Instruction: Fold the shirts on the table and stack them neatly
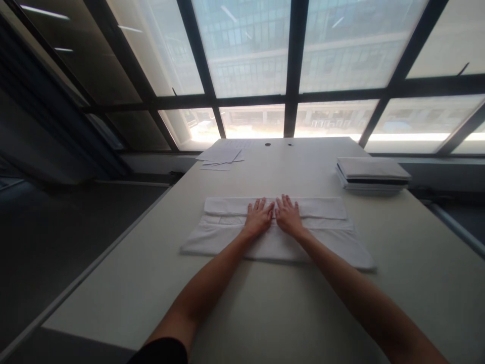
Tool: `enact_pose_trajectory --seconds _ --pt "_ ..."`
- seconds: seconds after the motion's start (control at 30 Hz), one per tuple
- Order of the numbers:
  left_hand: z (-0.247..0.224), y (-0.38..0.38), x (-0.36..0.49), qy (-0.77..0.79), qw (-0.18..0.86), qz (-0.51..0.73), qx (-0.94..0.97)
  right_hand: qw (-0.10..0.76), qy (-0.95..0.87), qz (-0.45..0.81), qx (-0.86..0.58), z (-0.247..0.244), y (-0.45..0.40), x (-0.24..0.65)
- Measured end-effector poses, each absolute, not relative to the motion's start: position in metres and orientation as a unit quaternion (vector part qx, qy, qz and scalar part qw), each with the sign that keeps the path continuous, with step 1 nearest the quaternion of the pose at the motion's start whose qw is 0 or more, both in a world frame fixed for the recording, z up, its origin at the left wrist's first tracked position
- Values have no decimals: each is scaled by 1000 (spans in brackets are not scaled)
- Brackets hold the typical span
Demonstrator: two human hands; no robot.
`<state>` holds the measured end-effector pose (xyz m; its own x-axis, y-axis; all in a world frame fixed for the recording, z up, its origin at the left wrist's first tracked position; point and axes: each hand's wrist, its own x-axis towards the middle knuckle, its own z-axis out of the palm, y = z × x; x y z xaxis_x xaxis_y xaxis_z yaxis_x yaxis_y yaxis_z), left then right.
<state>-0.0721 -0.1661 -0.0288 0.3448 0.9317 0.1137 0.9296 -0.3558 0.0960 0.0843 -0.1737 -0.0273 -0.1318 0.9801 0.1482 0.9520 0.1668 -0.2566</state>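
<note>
both hands [273, 217] flat on white cloth [326, 207]

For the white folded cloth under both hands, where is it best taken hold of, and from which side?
Probably at its two short ends. The white cloth lies flat as a long band across the table, so the left hand would pinch the left end from outside and the right hand the right end.

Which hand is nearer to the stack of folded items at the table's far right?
Right. The right hand lies flat on the white cloth, on the side toward the stack; the left hand lies beside it, farther off.
</note>
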Motion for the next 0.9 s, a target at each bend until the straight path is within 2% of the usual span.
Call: enact_pose_trajectory --seconds 0.2,0.53,0.6,0.77,0.9 --pt "-28 -166 -74 563 3 82 823 110 -773 66 -622 -33 -186 87" --pt "-30 -166 -71 570 16 94 816 66 -655 26 -752 -42 -185 206" --pt "-30 -164 -71 570 32 118 812 61 -640 14 -766 -46 -185 225" --pt "-13 -141 -94 630 157 229 725 62 -627 -4 -777 -55 -185 243" --pt "0 -134 -121 656 131 284 687 70 -631 -7 -773 -57 -186 241"
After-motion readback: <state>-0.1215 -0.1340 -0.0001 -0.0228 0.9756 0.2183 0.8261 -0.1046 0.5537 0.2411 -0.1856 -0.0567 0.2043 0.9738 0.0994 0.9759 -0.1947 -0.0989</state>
